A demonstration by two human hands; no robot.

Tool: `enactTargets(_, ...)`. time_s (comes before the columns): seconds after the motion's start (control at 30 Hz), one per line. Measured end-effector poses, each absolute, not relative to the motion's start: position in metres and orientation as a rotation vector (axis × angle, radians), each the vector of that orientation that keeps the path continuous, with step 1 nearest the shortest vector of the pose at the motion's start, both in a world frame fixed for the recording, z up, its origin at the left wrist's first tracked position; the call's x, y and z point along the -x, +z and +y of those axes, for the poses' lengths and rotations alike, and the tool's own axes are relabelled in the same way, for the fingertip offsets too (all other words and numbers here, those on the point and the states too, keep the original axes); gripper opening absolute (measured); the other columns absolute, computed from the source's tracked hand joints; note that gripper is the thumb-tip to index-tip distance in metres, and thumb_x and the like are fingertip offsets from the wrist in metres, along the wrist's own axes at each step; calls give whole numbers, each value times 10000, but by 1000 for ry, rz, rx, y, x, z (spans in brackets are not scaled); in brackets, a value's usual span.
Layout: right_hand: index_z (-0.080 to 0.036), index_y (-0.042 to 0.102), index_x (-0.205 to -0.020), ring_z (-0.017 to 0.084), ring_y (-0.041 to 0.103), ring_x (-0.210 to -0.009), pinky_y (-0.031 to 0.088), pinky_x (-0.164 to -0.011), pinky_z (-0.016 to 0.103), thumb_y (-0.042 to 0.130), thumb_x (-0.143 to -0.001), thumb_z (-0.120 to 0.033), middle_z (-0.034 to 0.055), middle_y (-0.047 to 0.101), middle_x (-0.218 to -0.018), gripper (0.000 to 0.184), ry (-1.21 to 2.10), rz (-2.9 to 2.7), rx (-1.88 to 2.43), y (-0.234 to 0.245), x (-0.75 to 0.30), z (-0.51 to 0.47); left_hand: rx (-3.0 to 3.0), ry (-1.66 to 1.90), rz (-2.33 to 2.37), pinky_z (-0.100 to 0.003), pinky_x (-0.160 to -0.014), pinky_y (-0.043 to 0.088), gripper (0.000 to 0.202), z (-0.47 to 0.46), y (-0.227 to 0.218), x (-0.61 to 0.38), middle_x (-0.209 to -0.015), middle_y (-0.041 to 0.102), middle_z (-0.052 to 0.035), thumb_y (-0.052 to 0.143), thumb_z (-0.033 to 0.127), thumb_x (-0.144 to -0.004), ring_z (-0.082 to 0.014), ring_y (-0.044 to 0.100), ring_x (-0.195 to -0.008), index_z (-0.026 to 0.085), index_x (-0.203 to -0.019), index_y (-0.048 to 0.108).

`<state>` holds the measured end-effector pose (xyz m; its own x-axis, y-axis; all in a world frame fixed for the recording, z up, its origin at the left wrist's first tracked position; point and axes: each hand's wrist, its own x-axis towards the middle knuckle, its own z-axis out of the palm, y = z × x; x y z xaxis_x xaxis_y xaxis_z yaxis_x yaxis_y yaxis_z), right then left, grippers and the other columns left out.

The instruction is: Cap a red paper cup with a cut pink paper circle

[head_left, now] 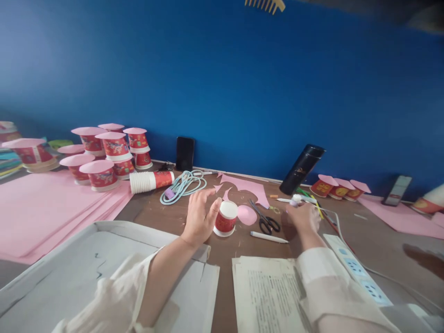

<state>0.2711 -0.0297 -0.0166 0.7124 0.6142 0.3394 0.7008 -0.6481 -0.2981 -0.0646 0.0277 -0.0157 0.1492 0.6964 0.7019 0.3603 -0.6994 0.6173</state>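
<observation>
My left hand [201,216] is open beside an upside-down red paper cup [225,224], its thumb near the cup's white base; I cannot tell whether it touches. A pink paper disc [247,215] lies just right of the cup. Farther right, my right hand [305,217] is closed around a small white-capped thing [296,200], mostly hidden by the fingers. Between the hands lie black-handled scissors [267,223] and a white pen [269,237]. Pink paper scraps [248,186] with curved cut-outs lie behind them.
Several red cups topped with pink discs [100,167] stand at left on pink sheets [52,208]. A nested cup stack [151,181], pale blue cable [185,187], phone [185,154], tilted black flask [302,169], printed papers [267,296] and a power strip [357,270] surround the work area.
</observation>
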Motion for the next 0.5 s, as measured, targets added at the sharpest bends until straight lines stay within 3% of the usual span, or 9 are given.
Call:
enactTargets(0.1,-163,715,-1052,382,669,-959,521,-775,503,543,-807,-403,229,692,-976,384,-202,-906,2547,-20,-272,-32,-2117,1507,986,-412,-1016,409,364,26,-13,65,-1197,632,-93,514,460,-954,-235,542,-1156,206,-1213,543)
enactTargets(0.2,-177,682,-1131,386,655,-1046,531,-809,510,541,-803,-396,220,684,-1119,420,-135,-859,2560,-20,-270,-33,-2104,1460,969,-414,-1012,416,393,24,-12,65,-1221,615,-98,534,469,-940,-240,530,-1173,206,-1232,531)
enactTargets(0.37,-76,390,-1485,447,465,-1322,459,-994,555,686,-685,-489,289,488,-1427,948,-73,-942,2540,-14,-259,-27,-2087,1433,960,-425,-1032,407,402,23,-13,65,-1250,597,-98,535,456,-941,-239,515,-1197,215,-1262,513)
enactTargets(0.43,-179,323,-1540,423,404,-1383,429,-1031,568,645,-731,-427,217,389,-1538,905,-66,-1128,2472,-10,-251,-22,-2086,1423,957,-425,-1035,406,407,23,-13,65,-1252,595,-97,540,460,-937,-239,513,-1201,217,-1262,512)
enactTargets(0.5,-304,384,-1513,390,379,-1411,411,-1044,589,570,-780,-309,123,333,-1592,756,-99,-1341,2389,-7,-243,-17,-2089,1417,961,-423,-1033,407,402,23,-13,65,-1248,597,-96,536,462,-938,-238,516,-1196,217,-1256,514)
